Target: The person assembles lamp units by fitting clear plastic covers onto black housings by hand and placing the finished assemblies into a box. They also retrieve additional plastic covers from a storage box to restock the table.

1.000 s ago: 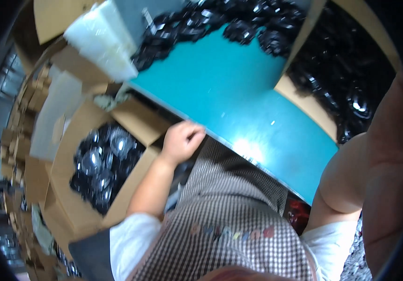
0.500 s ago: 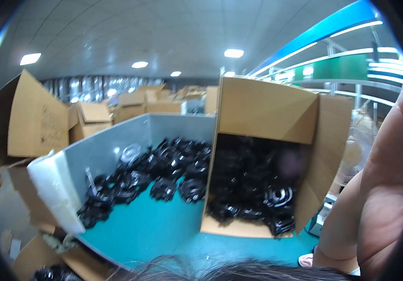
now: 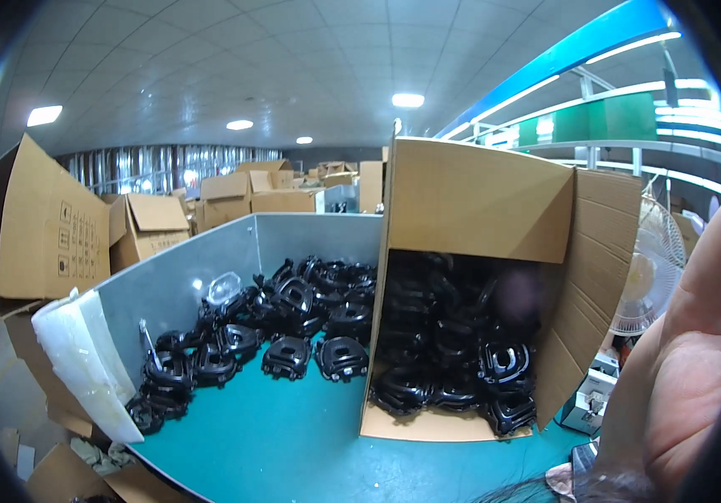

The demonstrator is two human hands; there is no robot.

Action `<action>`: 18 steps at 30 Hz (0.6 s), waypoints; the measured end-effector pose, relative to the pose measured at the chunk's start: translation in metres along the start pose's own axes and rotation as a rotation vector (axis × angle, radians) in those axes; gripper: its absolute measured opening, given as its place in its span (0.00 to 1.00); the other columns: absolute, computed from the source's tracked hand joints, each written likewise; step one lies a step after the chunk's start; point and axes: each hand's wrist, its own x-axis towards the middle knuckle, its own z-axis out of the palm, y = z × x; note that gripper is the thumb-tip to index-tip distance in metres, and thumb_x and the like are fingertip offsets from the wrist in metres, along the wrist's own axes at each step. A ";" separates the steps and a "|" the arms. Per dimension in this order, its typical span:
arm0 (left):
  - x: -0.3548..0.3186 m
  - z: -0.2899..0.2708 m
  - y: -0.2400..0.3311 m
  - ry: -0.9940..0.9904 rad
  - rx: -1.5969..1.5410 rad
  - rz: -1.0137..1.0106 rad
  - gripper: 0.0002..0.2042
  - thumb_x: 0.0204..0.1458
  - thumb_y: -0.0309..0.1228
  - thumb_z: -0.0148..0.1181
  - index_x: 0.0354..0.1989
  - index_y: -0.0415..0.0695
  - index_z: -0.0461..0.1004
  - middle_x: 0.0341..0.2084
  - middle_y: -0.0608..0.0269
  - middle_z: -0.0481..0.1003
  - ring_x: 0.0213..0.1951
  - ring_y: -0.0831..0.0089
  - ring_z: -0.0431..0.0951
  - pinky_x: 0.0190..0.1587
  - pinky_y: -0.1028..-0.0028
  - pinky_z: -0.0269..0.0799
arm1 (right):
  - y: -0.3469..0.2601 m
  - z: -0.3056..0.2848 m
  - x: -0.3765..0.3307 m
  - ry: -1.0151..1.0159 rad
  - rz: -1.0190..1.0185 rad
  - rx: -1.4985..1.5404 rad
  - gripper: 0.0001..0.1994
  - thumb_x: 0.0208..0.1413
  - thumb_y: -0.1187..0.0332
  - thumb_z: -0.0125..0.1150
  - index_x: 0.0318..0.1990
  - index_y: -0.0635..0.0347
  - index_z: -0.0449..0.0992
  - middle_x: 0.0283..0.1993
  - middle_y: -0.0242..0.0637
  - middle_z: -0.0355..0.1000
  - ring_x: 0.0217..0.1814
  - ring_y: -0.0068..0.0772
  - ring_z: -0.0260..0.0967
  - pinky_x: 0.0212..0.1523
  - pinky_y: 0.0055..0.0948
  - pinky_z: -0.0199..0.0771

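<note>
Since the earlier frame, the head view has steadied on the cardboard box (image 3: 494,277) lying on its side on the teal table (image 3: 293,444), spilling glossy black moulded parts (image 3: 302,310). Right arm (image 3: 679,377) looms near; fingers unseen, grip unknowable.

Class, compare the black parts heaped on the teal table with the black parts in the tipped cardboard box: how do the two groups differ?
The parts on the table lie spread out and well lit; the parts in the box are packed tight in shadow. The table parts rest against a grey wall; the box parts sit between cardboard sides. Both are glossy black curved pieces.
</note>
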 end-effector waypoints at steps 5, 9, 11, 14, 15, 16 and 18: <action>0.010 -0.019 0.001 0.044 0.012 0.041 0.06 0.52 0.29 0.62 0.31 0.40 0.79 0.29 0.50 0.78 0.34 0.50 0.78 0.37 0.59 0.74 | -0.007 0.028 -0.011 -0.012 0.052 0.124 0.34 0.61 0.51 0.58 0.71 0.52 0.55 0.69 0.59 0.57 0.68 0.61 0.59 0.63 0.55 0.64; 0.018 -0.014 -0.001 0.034 -0.064 -0.030 0.05 0.49 0.29 0.64 0.31 0.41 0.81 0.27 0.53 0.78 0.31 0.56 0.79 0.34 0.65 0.74 | -0.019 0.040 -0.022 -0.005 0.105 0.194 0.34 0.61 0.51 0.58 0.71 0.51 0.55 0.69 0.58 0.57 0.68 0.61 0.59 0.63 0.55 0.63; 0.013 -0.009 0.001 0.040 -0.092 -0.033 0.04 0.48 0.28 0.66 0.31 0.44 0.82 0.23 0.57 0.78 0.27 0.64 0.79 0.30 0.70 0.73 | -0.033 0.043 -0.027 0.008 0.144 0.221 0.34 0.62 0.51 0.58 0.71 0.51 0.55 0.69 0.58 0.57 0.68 0.61 0.59 0.64 0.56 0.63; 0.017 -0.003 0.013 0.067 -0.139 0.038 0.03 0.47 0.27 0.66 0.29 0.44 0.82 0.21 0.58 0.77 0.24 0.64 0.77 0.27 0.71 0.72 | -0.056 0.041 -0.036 0.018 0.213 0.218 0.34 0.62 0.51 0.58 0.71 0.51 0.55 0.69 0.58 0.56 0.69 0.61 0.58 0.64 0.56 0.63; 0.018 0.002 0.011 0.025 -0.133 0.006 0.04 0.48 0.30 0.65 0.29 0.45 0.82 0.23 0.58 0.78 0.26 0.62 0.78 0.29 0.69 0.73 | -0.061 0.039 -0.041 0.016 0.238 0.200 0.34 0.62 0.51 0.58 0.71 0.51 0.55 0.69 0.58 0.56 0.69 0.61 0.58 0.64 0.56 0.63; 0.018 0.004 0.007 -0.004 -0.125 -0.026 0.05 0.49 0.32 0.65 0.29 0.46 0.82 0.24 0.58 0.79 0.27 0.60 0.80 0.31 0.66 0.75 | -0.066 0.039 -0.044 0.024 0.254 0.188 0.34 0.62 0.51 0.58 0.71 0.50 0.54 0.69 0.58 0.56 0.69 0.61 0.58 0.64 0.56 0.63; 0.013 0.012 0.001 0.030 -0.052 0.034 0.04 0.48 0.32 0.65 0.28 0.45 0.81 0.23 0.59 0.78 0.26 0.60 0.79 0.29 0.66 0.74 | -0.081 0.037 -0.043 0.021 0.312 0.209 0.34 0.62 0.51 0.58 0.71 0.50 0.54 0.69 0.58 0.56 0.69 0.61 0.58 0.64 0.56 0.63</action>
